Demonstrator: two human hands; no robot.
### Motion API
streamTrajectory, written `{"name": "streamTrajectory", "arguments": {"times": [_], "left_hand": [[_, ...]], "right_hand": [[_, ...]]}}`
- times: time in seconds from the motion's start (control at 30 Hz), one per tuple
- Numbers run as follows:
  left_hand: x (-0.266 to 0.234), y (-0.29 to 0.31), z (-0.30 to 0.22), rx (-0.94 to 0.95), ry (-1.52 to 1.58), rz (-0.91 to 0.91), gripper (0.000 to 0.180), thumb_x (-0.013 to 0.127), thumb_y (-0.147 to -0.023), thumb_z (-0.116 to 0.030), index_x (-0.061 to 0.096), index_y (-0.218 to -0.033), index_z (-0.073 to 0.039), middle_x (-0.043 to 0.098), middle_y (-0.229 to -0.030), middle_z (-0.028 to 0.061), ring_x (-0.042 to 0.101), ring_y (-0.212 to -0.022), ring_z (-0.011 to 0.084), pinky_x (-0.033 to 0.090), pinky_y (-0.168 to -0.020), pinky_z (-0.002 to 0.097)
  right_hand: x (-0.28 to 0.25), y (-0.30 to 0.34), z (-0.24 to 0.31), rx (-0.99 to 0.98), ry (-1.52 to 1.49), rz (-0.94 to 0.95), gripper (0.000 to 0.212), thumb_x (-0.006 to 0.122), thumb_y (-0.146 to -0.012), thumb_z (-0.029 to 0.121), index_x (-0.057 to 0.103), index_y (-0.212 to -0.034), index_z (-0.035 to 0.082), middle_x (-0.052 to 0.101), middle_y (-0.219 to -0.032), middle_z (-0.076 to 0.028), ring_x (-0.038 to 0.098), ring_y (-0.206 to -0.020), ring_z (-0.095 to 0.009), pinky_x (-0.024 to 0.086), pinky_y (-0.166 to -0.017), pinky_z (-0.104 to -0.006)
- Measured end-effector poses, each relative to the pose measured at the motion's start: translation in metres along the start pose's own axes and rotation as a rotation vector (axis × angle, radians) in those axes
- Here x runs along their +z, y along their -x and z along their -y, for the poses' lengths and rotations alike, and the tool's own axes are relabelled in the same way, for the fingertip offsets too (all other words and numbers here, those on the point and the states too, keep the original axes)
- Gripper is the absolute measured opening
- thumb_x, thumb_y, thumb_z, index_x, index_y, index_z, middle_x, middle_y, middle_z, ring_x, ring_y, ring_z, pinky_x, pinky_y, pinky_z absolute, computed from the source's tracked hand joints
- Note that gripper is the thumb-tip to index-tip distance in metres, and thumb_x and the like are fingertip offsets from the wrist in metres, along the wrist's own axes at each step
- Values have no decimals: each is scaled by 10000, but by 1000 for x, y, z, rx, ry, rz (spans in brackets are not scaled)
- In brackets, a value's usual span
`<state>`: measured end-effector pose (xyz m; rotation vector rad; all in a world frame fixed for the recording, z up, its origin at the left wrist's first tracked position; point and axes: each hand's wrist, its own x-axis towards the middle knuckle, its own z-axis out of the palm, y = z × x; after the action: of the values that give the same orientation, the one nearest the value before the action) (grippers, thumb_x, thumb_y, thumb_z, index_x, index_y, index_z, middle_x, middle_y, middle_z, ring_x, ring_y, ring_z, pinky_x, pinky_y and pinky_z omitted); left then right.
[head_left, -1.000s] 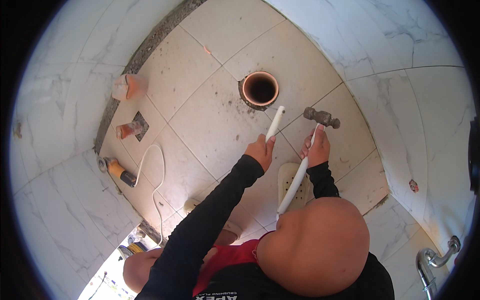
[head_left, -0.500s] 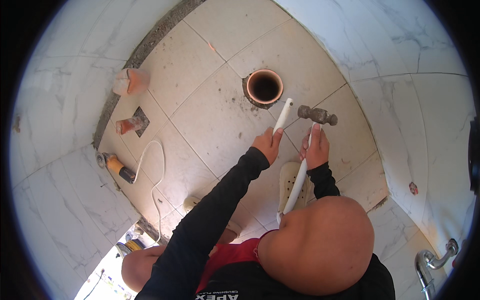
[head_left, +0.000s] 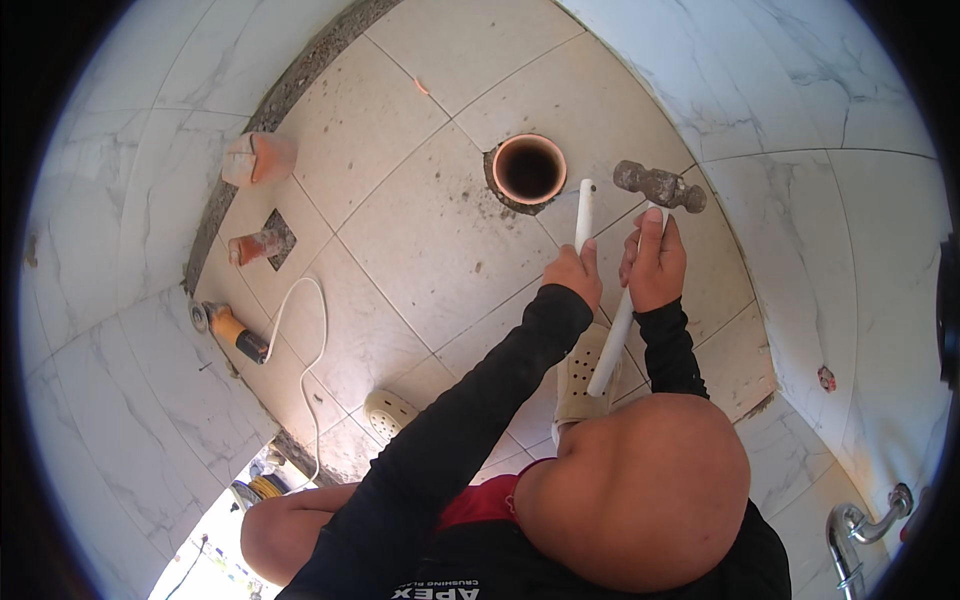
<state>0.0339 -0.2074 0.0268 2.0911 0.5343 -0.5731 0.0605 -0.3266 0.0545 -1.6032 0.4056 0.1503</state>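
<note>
My left hand (head_left: 573,275) is wrapped round a white rod (head_left: 585,216) with a small dark spot near its upper tip; its lower part is hidden by the hand. To the right, my right hand (head_left: 655,264) grips a hammer (head_left: 660,187) high on its white handle, just under the worn, dusty head. The handle slants down over my right shoe. Beyond the rod's tip an orange-brown pipe (head_left: 561,176) stands open-ended in a rough hole in the tiled floor. Neither the rod nor the hammer touches it.
An orange angle grinder (head_left: 230,328) lies at the left with its white cord (head_left: 325,335). Behind it are a short orange pipe piece (head_left: 257,247) by a square floor cut-out and a larger broken pipe piece (head_left: 260,159). A chrome pipe (head_left: 845,530) is at lower right.
Both hands have moved to the right. The rod now stands more upright, and the hammer head is farther right and a little farther away. The pipe stays in place.
</note>
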Motion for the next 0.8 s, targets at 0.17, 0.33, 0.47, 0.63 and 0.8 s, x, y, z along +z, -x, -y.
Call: {"name": "streamTrajectory", "arguments": {"times": [0.17, 0.33, 0.47, 0.63, 0.8], "left_hand": [[3, 1, 1, -15, 10, 8, 569, 379, -1036, -474, 558, -915, 53, 638, -798, 318, 626, -812, 516, 489, -719, 562], [6, -1, 1, -30, -3, -10, 573, 379, -1035, -475, 562, -923, 56, 639, -809, 320, 625, -819, 516, 492, -726, 559], [7, -6, 1, -49, -1, 2, 583, 377, -1035, -481, 565, -932, 61, 640, -821, 320, 623, -829, 516, 492, -737, 555], [1, -3, 3, -52, 0, -10, 598, 371, -1035, -490, 567, -930, 65, 639, -826, 326, 627, -835, 511, 495, -737, 544], [8, -7, 7, -43, 24, -32, 594, 381, -1034, -487, 566, -919, 66, 637, -807, 326, 628, -820, 514, 498, -719, 546]], "right_hand": [[4, -22, -5, -21, 317, 40, 467, 467, -1025, 489, 518, -927, 34, 469, -571, -14, 477, -419, -103, 405, -393, -272], [-2, -20, 1, 158, 125, 56, 485, 480, -1017, 498, 524, -932, 22, 479, -575, -20, 479, -406, -112, 411, -382, -290], [0, -28, 0, 238, 171, 163, 489, 481, -1016, 501, 511, -938, 19, 474, -578, -19, 465, -398, -112, 403, -375, -292], [4, -28, 0, 239, 21, 77, 492, 478, -1015, 509, 504, -936, 24, 459, -587, -16, 443, -397, -113, 402, -379, -293], [4, -28, 1, 356, 69, 178, 490, 453, -1021, 517, 490, -936, 36, 422, -591, 3, 425, -410, -102, 397, -381, -288]]}}
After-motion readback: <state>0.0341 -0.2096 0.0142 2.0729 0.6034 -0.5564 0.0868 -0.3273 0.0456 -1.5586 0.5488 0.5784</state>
